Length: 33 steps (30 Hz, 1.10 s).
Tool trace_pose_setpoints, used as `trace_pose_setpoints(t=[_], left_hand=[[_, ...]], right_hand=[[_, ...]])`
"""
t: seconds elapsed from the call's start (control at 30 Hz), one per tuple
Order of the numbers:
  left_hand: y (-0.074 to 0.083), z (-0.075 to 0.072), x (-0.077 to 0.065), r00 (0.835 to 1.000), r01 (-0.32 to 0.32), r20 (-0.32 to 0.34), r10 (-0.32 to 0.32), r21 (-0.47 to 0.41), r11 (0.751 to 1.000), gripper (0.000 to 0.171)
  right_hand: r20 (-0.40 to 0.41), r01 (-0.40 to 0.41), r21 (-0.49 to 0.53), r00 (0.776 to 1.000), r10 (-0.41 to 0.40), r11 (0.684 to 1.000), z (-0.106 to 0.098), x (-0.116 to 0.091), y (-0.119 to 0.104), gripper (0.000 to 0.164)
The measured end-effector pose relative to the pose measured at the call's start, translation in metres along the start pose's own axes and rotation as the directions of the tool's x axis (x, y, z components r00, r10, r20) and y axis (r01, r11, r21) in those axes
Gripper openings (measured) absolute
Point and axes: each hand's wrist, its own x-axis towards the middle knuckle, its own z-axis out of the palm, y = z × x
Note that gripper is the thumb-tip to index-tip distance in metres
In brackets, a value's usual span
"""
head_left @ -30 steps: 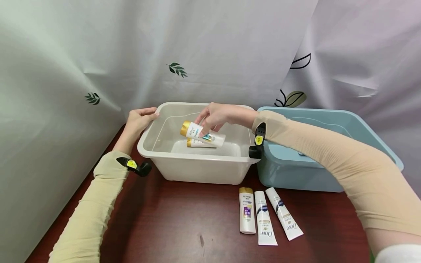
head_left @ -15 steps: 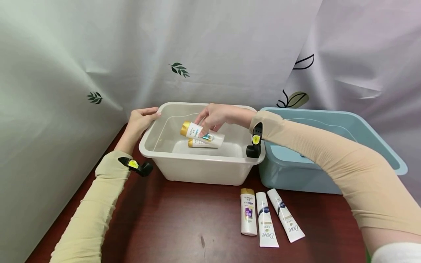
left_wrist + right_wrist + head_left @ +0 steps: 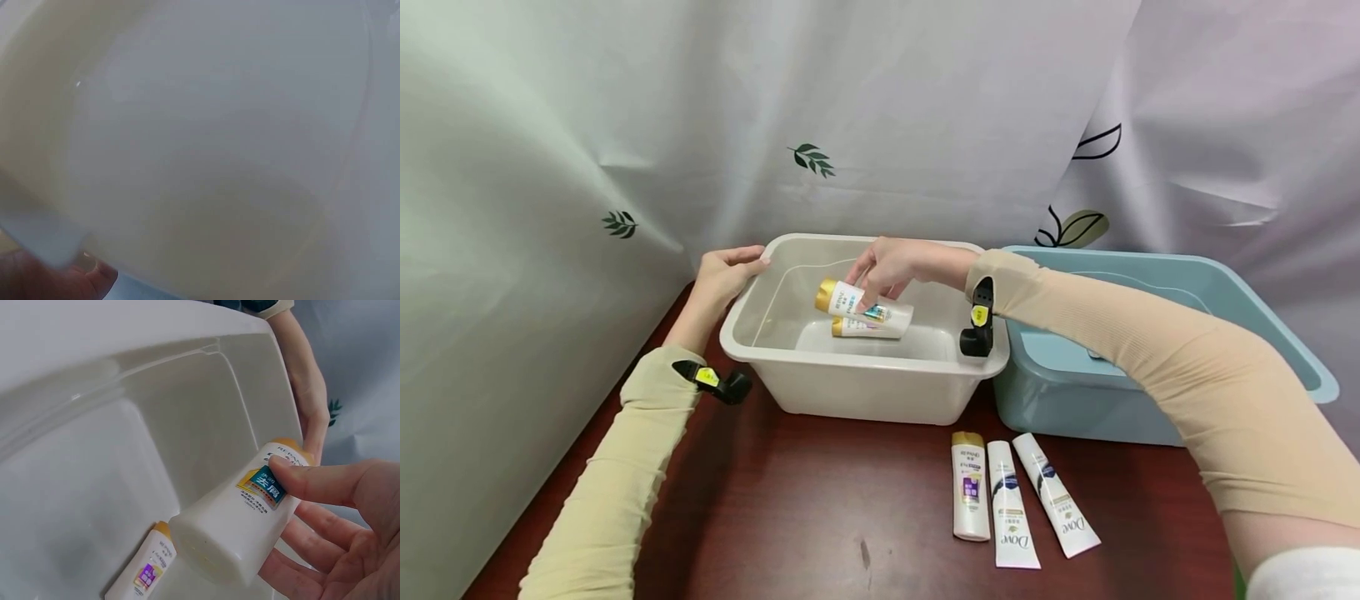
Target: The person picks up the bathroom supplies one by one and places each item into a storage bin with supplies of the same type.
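In the head view my right hand (image 3: 891, 265) holds a white shampoo bottle with a gold cap (image 3: 865, 307) inside the off-white plastic basin (image 3: 857, 371). The thumb presses near its label and the fingers are behind it; the bottle lies tilted, cap to the left. Below it a second shampoo bottle (image 3: 147, 565), with a purple label patch, lies on the basin floor, partly covered in the head view. My left hand (image 3: 722, 275) grips the basin's left rim; in the left wrist view its fingers (image 3: 56, 278) show just past the rim.
A blue basin (image 3: 1075, 408) stands against the right side of the off-white one. In front, on the dark red table (image 3: 775, 517), lie a gold-capped shampoo bottle (image 3: 971, 492) and two white Dove tubes (image 3: 1011, 508). A pale curtain (image 3: 700, 100) hangs behind.
The whole head view has shifted slightly, so everything sits a little further right. Both hands keep their hold, and the bottle stays over the other one.
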Motion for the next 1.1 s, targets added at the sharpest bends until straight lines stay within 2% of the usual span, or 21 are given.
trace_pose_setpoints(t=[0.27,1.1], left_hand=[[0.0,0.002,0.001,1.0,0.01,-0.013,-0.01,-0.005,1.0,0.049],[0.002,0.001,-0.001,1.0,0.019,-0.003,-0.019,-0.014,1.0,0.048]], right_hand=[[0.021,-0.002,-0.022,1.0,0.002,1.0,0.001,0.006,0.003,0.048],[-0.006,0.002,-0.001,1.0,-0.002,1.0,0.007,0.022,0.008,0.049]])
